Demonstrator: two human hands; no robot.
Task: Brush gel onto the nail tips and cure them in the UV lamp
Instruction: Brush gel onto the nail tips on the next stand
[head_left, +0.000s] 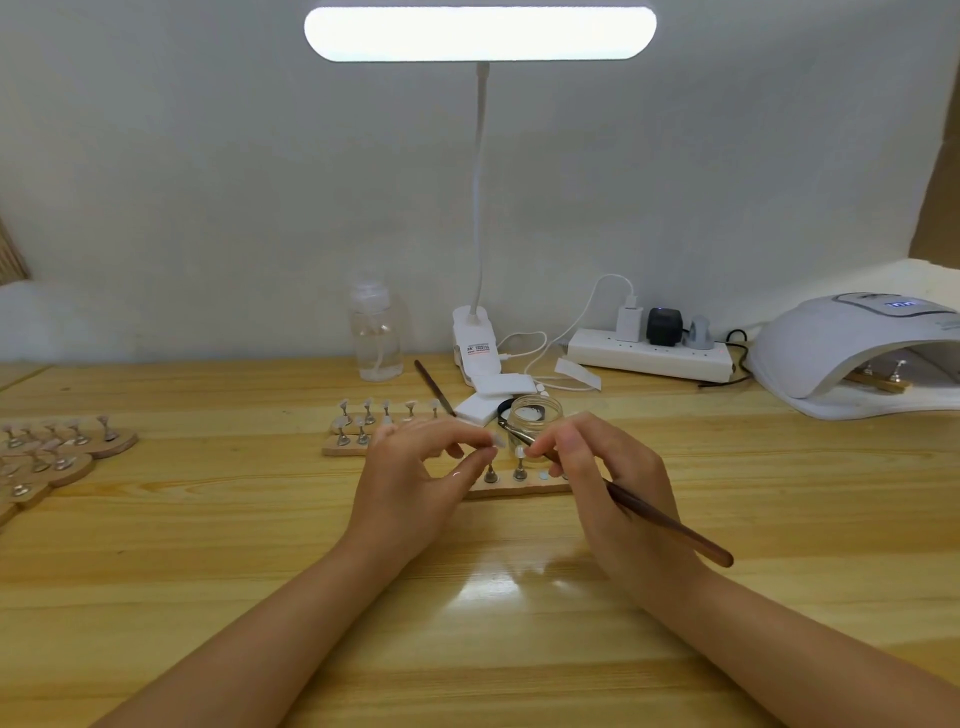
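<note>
A: Pinching a clear nail tip (492, 442), is that what the left hand (415, 473) is doing?

B: Yes. Thumb and forefinger are curled onto it, just above the near wooden strip (519, 488). Two metal holders (490, 474) stand on that strip right under the fingers, and one more tip sits on the holder to the right.

A: And the right hand (597, 478)?

B: It grips a brown brush (670, 525), fingers wrapped round the shaft. The handle runs out to the near right over the wrist; the bristle end points left toward the pinched tip, close to it. Whether the bristles touch the tip, I cannot tell.

A: Where is the gel?

B: A small glass jar (535, 415) stands open just beyond the hands, with a black lid partly hidden at its left. I cannot make out its contents clearly.

A: The UV lamp (852, 353)?

B: Far right on the table (208, 545), white, display lit, with a strip of holders lying inside its opening.

A: Anything else with tips?

B: Two more strips (384, 421) just beyond the left hand, and a cluster of round stands (57, 447) at the left edge. A second brush (434, 387) lies near the clip lamp (478, 338) and a clear bottle (375, 332).
</note>
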